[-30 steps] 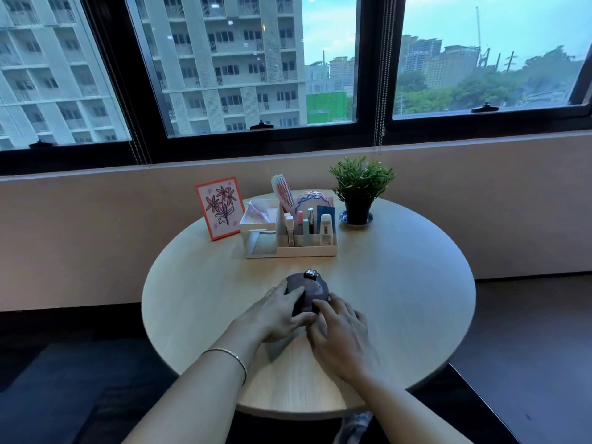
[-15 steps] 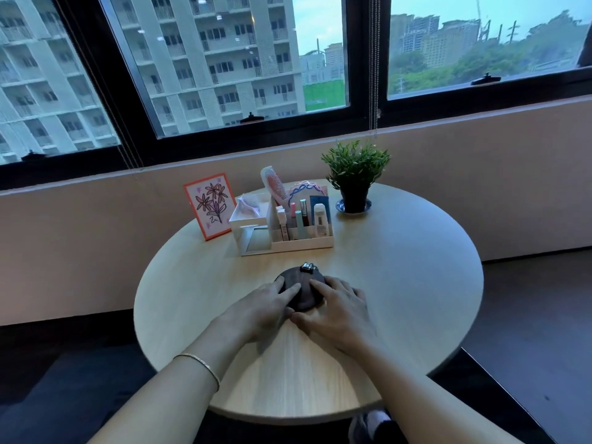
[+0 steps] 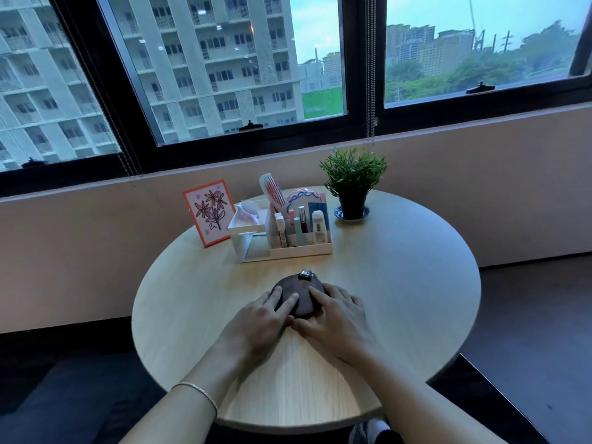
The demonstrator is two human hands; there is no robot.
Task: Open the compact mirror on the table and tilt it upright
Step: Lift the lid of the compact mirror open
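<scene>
A round dark compact mirror (image 3: 299,291) lies flat and closed on the round wooden table (image 3: 400,299), its small metal clasp (image 3: 305,274) on the far edge. My left hand (image 3: 261,320) rests on the mirror's left side, fingers spread over its lid. My right hand (image 3: 336,318) touches its right and near edge, fingertips against the rim. The near part of the mirror is hidden under my fingers.
Behind the mirror stands a white organiser (image 3: 285,238) with cosmetics, a comb and a brush. A framed flower picture (image 3: 209,213) leans at the back left. A small potted plant (image 3: 352,184) sits at the back right. A wall and windows lie beyond.
Both hands have shifted on the mirror: the left fingers now lie further over the lid, the right hand sits at its right edge. The mirror stays closed. The camera has tipped down slightly.
</scene>
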